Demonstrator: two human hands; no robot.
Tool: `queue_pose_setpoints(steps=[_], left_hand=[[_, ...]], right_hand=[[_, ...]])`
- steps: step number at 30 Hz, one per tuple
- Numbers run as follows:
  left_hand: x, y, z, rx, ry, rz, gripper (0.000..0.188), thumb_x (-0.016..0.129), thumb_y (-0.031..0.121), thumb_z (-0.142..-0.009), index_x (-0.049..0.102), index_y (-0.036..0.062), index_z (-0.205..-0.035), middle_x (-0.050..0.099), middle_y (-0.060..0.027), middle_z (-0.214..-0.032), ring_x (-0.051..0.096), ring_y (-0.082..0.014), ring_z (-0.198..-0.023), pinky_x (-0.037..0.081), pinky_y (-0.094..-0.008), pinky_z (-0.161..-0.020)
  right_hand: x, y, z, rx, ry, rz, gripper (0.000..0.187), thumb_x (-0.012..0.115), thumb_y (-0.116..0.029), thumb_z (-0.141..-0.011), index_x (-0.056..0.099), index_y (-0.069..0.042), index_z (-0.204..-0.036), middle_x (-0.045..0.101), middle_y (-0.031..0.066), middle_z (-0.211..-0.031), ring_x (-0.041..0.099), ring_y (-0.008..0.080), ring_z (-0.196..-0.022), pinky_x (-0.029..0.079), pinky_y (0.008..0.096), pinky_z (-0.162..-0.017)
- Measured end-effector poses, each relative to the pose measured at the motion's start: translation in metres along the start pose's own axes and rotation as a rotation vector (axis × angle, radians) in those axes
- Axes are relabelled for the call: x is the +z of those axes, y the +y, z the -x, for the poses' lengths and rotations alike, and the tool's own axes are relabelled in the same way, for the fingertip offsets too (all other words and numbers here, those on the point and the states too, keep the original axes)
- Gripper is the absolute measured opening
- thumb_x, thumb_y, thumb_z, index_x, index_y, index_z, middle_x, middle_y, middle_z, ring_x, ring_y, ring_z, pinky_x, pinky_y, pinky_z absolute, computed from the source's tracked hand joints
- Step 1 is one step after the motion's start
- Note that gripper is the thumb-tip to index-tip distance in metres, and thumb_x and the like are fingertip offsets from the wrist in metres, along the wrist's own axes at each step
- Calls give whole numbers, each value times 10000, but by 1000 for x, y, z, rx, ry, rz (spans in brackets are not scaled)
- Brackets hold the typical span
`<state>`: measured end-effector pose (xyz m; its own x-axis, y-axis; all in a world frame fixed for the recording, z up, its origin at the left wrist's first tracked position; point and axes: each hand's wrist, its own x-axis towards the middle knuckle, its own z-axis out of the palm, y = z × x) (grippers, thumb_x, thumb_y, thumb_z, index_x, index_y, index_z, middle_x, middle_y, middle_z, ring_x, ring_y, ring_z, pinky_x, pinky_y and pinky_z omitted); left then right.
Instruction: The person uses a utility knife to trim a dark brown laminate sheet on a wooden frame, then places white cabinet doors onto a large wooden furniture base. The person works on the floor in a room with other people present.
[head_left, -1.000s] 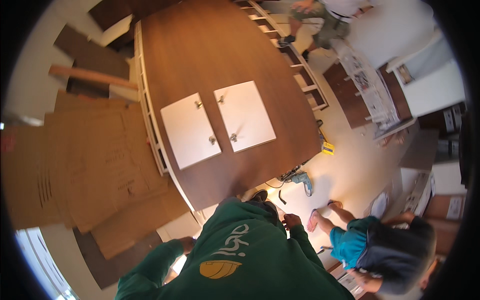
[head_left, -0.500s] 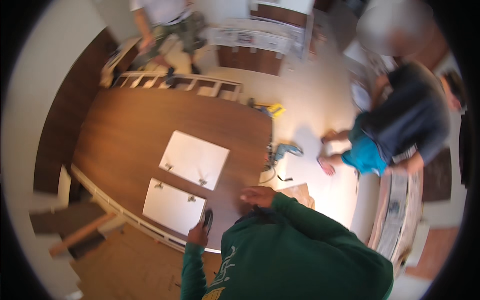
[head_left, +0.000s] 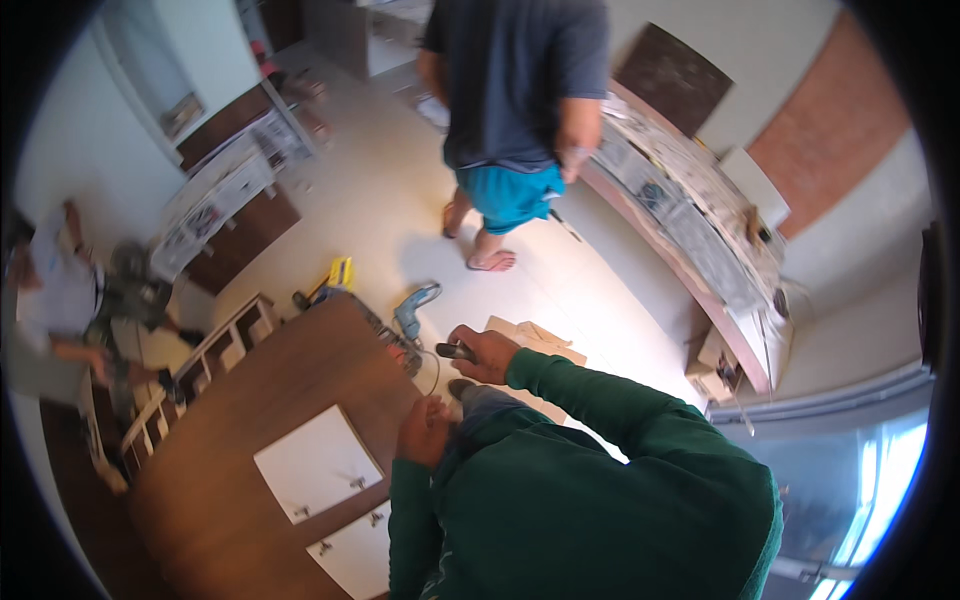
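My right hand (head_left: 487, 352) is closed around a small dark elongated object (head_left: 456, 352) whose kind I cannot make out. It is held in front of my body, past the edge of the brown wooden panel (head_left: 230, 430). My left hand (head_left: 424, 432) is close to my body over the panel's near right side. Its fingers are blurred and partly hidden, so I cannot see whether they grip anything. To its left, two white cabinet doors (head_left: 310, 455) with metal hinges lie on the brown panel, the nearer one partly cut off by my sleeve.
A blue power drill (head_left: 412, 308) and a yellow tool (head_left: 341, 272) are on the floor beyond the panel. Cardboard (head_left: 540, 340) lies ahead of me. One person in teal shorts (head_left: 515, 195) stands ahead; another (head_left: 70, 290) is at far left. A cluttered long counter (head_left: 680, 200) runs along the right.
The dark object has passed from my left hand to my right. My view has turned right, and the person in teal shorts now stands upright.
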<state>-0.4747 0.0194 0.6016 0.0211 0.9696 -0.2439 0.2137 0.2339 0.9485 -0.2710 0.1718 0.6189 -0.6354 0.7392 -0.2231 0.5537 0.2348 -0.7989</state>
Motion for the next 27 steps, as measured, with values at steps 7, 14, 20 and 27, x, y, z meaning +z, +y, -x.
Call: queue_pose_setpoints(steps=[7, 14, 20, 27], left_hand=[[-12, -172, 55, -215, -66, -382, 429, 615, 400, -990, 670, 39, -1214, 717, -214, -1163, 691, -384, -1102, 532, -462, -945], [-42, -282, 168, -556, -104, -370, 487, 637, 430, -964, 662, 20, -1226, 726, -208, -1130, 717, -340, -1052, 560, -490, -920], [-12, -282, 204, -1121, 189, 179, 534, 600, 434, -1011, 566, 17, -1343, 691, -184, -1216, 715, -326, -1057, 588, -443, -815], [26, -337, 250, -1133, 385, 455, 514, 555, 450, -1040, 568, 40, -1349, 706, -132, -1214, 724, -296, -1032, 579, -420, -714]], right_hand=[[2, 150, 117, 923, -196, -232, 404, 566, -381, -991, 578, -24, -1181, 715, 195, -953, 722, 296, -673, 613, 459, -621], [120, 276, 245, 398, -517, -73, 363, 573, -273, -966, 713, -37, -1204, 758, 191, -1075, 745, 283, -952, 573, 473, -863], [86, 240, 234, 1019, -606, -618, 289, 605, -225, -925, 747, -56, -1112, 773, 143, -1013, 740, 234, -856, 573, 421, -755], [70, 272, 213, 876, -704, -491, 220, 627, -224, -957, 753, -80, -1065, 774, 105, -959, 711, 162, -774, 542, 367, -654]])
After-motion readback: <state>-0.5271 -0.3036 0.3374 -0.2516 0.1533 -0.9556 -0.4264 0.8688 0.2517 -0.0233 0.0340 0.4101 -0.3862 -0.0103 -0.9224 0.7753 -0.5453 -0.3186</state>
